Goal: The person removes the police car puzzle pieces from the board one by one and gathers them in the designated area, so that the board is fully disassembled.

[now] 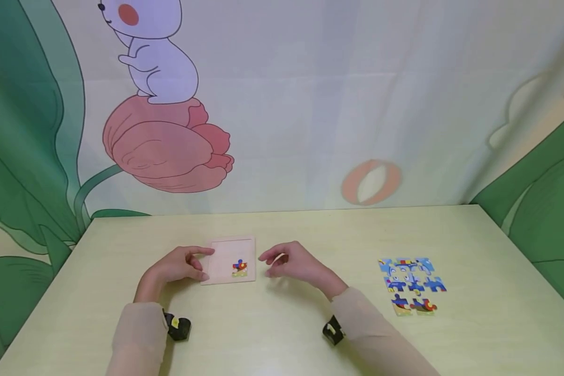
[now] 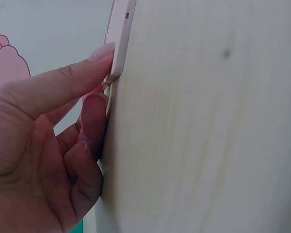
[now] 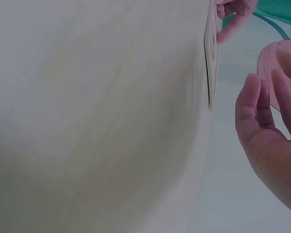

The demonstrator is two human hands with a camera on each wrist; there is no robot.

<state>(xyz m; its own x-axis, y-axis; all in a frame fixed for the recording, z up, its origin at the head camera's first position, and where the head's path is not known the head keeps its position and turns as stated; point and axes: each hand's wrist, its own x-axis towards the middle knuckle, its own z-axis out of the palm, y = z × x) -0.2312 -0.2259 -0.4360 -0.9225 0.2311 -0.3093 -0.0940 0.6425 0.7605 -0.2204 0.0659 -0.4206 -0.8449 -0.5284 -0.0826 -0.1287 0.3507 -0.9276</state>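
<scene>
A square wooden puzzle tray [image 1: 223,256] lies on the table in the head view. One colourful puzzle piece [image 1: 239,268] sits in its lower right corner. My left hand [image 1: 178,265] is at the tray's left side, its thumb and index finger touching the rim at separate spots. In the left wrist view the thumb [image 2: 82,68] presses on the tray's corner [image 2: 117,43], while other fingers bend near the tabletop. Just right of the tray, my right hand [image 1: 298,262] hovers with loosely bent fingers and a gap between thumb and fingertips, holding nothing.
Several blue and multicoloured puzzle pieces [image 1: 406,277] lie grouped on the right of the pale wooden table [image 1: 272,334]. Some fit together and others lie slightly apart. A printed curtain [image 1: 282,115] hangs behind the table's far edge.
</scene>
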